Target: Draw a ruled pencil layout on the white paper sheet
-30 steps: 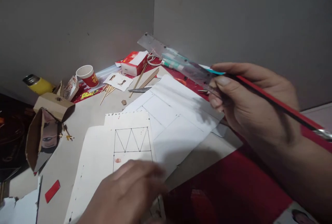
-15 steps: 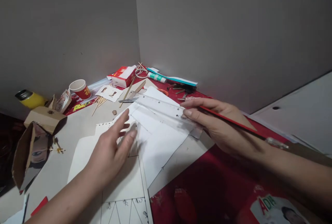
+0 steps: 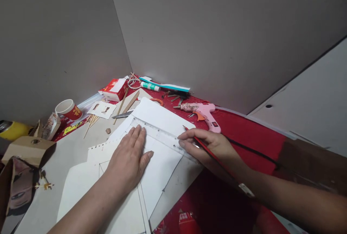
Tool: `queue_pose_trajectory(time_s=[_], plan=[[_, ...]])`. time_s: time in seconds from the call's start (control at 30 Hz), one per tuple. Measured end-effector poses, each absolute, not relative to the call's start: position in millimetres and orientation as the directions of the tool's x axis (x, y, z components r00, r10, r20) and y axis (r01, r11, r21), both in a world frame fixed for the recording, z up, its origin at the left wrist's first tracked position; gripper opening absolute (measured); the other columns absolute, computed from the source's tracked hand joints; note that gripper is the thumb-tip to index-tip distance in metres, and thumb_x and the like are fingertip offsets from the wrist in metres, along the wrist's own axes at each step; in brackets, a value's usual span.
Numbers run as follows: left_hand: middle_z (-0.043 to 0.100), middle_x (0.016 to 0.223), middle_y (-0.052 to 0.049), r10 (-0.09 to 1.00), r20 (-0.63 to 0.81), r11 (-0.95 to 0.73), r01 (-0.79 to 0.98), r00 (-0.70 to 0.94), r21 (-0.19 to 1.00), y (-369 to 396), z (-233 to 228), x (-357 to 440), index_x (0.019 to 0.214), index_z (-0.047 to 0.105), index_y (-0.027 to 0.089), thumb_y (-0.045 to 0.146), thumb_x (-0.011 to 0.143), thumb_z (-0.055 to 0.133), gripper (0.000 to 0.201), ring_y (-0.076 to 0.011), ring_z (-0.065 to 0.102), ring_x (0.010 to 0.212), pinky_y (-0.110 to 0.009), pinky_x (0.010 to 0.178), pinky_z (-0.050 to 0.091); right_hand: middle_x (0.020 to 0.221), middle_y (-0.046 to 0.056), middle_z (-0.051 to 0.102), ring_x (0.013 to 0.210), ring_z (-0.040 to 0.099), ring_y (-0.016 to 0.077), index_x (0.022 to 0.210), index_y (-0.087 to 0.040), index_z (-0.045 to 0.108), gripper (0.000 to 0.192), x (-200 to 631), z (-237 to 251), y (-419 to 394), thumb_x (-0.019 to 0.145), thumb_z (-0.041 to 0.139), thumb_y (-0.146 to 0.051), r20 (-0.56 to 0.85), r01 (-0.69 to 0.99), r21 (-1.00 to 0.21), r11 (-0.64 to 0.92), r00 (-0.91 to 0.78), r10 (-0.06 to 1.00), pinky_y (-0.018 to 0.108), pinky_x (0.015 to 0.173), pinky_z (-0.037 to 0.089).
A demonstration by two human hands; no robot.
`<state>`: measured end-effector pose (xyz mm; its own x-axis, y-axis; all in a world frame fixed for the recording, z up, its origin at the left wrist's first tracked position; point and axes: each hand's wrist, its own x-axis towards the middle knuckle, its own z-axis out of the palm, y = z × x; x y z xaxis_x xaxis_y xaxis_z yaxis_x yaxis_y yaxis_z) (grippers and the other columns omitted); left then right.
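Resting left hand (image 3: 130, 158), unclenched, on ruler (image 3: 162, 137), laid flat on white paper (image 3: 159, 163); clamping red pencil (image 3: 214, 157) in right hand (image 3: 221, 148) at ruler's other end. Best to press evenly, steadying both ends against slipping.

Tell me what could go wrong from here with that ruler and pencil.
The ruler could slip if the left hand, reaching over one end, eases off. The white sheet under it lies on grey board and might shift too. The pink glue gun sits just beyond the right hand, which holds the red pencil; a knock could move it.
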<state>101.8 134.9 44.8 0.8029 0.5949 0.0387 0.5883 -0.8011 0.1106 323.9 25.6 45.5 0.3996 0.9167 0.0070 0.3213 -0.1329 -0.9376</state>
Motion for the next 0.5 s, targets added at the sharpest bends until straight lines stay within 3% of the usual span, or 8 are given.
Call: queue_pose_trajectory(time_s=[0.27,0.5], plan=[[0.045,0.156,-0.025,0.583,0.034,-0.811,0.584,0.812,-0.038,134,47,111,0.154,0.041,0.007,0.045,0.104,0.045,0.063,-0.0408,0.043,0.144,-0.058,0.115,0.041,0.077,0.002,0.069,0.066,0.063,0.0149,0.095,-0.021,0.072,0.019,334,11,19,0.097,0.054,-0.028,0.328,0.695,-0.705,0.143,0.141,0.934,0.026,0.063,0.048],[0.039,0.159,-0.026,0.563,-0.005,-0.823,0.561,0.826,-0.09,132,47,119,0.152,0.041,0.003,0.051,0.102,0.046,0.069,-0.0399,0.036,0.148,-0.055,0.117,0.04,0.082,0.003,0.073,0.072,0.064,0.0187,0.089,-0.022,0.067,0.024,333,25,14,0.102,0.046,-0.023,0.284,0.838,-0.529,0.13,0.03,0.958,0.03,0.066,0.044]])
